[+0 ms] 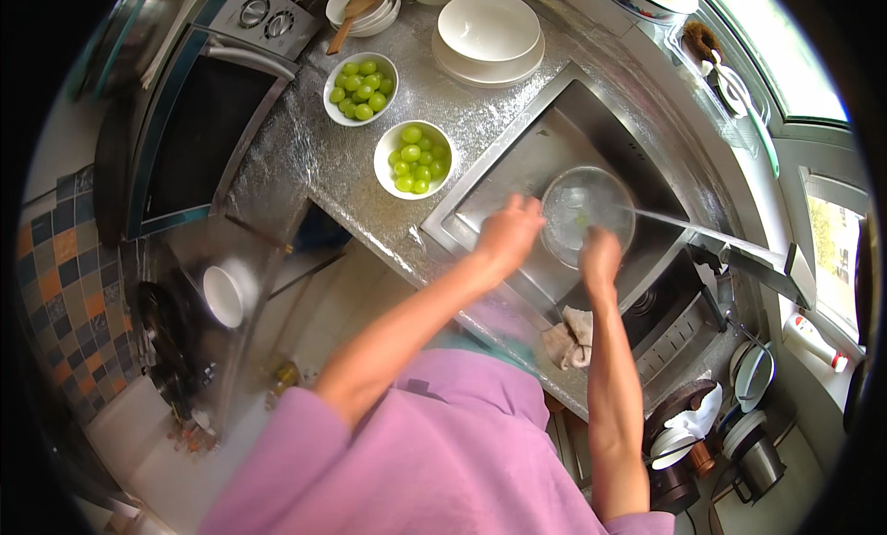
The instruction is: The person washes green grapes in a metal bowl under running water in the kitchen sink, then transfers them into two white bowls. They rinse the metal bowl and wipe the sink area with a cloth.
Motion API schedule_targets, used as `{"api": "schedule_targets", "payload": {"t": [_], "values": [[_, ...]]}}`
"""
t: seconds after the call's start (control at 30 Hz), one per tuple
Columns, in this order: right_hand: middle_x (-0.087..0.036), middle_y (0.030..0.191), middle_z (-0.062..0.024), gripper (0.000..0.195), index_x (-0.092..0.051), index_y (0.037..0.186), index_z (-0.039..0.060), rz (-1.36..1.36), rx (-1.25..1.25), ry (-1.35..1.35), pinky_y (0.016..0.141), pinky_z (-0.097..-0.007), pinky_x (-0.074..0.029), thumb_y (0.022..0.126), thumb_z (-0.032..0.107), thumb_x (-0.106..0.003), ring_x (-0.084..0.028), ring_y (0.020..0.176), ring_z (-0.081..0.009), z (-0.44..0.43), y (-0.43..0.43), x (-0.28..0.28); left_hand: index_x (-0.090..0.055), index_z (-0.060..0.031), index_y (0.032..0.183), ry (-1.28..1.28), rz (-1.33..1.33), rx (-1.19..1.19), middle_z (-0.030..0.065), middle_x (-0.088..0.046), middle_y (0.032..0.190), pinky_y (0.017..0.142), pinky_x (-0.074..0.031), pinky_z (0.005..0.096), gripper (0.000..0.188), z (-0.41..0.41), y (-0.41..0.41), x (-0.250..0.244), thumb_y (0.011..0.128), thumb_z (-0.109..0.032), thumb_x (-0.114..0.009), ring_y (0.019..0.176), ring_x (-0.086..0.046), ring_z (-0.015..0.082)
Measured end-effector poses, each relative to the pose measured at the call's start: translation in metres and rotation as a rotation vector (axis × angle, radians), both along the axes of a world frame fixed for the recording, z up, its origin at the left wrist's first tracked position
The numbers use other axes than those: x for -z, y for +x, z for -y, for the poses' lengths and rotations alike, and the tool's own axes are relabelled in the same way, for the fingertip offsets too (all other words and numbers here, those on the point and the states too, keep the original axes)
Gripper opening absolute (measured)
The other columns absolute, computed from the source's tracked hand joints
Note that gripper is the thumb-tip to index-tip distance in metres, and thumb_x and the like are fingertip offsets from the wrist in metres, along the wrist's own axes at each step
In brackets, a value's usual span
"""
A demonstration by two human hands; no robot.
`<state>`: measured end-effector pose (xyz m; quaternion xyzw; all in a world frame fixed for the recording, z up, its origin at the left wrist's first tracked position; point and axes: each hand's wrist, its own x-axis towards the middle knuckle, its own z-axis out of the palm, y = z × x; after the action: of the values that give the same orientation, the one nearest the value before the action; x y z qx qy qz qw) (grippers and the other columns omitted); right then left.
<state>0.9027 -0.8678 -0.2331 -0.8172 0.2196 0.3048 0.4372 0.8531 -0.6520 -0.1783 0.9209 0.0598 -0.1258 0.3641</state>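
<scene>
My left hand (511,231) is over the stainless steel sink (516,168), its fingers curled beside the left rim of a clear round bowl (572,188). Over the bowl's near edge is my right hand (599,256), blurred by motion. Whether either hand grips anything is not clear. A small green thing (582,220), too blurred to name, shows inside the bowl. Water (658,217) streams into the bowl from the tap (769,272) on the right. Two white bowls of green grapes, one nearer (383,178) and one farther (328,109), stand on the counter left of the sink.
Stacked white dishes (488,29) and bowls with a wooden spatula (353,12) stand at the back. A countertop oven (208,126) is at the left. A beige cloth (572,337) lies on the sink's near edge. Pots and lids (672,445) crowd the right.
</scene>
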Motion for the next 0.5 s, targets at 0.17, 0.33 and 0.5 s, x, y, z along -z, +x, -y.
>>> {"api": "schedule_targets", "payload": {"t": [0.17, 0.33, 0.5], "values": [[-0.067, 0.083, -0.0066, 0.023, -0.068, 0.111, 0.0045, 0.144, 0.094, 0.404, 0.057, -0.0263, -0.056, 0.09, 0.011, -0.066, -0.065, 0.075, -0.0142, -0.103, -0.012, -0.049, -0.059, -0.0015, 0.11, -0.281, 0.377, -0.773, 0.0143, -0.065, 0.105, 0.083, -0.05, 0.039, 0.028, -0.113, 0.0, -0.012, 0.099, -0.027, -0.056, 0.096, -0.063, 0.0267], [-0.061, 0.111, -0.0175, 0.03, -0.065, 0.115, 0.0024, 0.511, -0.042, 0.515, 0.074, -0.0366, -0.055, 0.086, 0.009, -0.066, -0.064, 0.091, -0.027, -0.237, -0.005, -0.079, -0.058, -0.0024, 0.121, -0.256, 0.418, -0.767, 0.0073, -0.063, 0.103, 0.076, -0.049, 0.0284, 0.034, -0.173, 0.009, -0.006, 0.104, -0.029, -0.046, 0.087, -0.059, 0.0139], [-0.048, 0.133, -0.0218, 0.046, -0.058, 0.126, 0.0015, 0.655, -0.24, 0.442, 0.1, -0.039, -0.045, 0.081, 0.008, -0.065, -0.055, 0.116, -0.0354, -0.282, -0.012, -0.086, -0.061, 0.0037, 0.115, -0.48, 0.375, -0.69, 0.0134, -0.064, 0.112, 0.093, -0.045, 0.0333, 0.034, -0.179, 0.002, -0.01, 0.104, -0.024, -0.043, 0.104, -0.059, 0.0212]]}}
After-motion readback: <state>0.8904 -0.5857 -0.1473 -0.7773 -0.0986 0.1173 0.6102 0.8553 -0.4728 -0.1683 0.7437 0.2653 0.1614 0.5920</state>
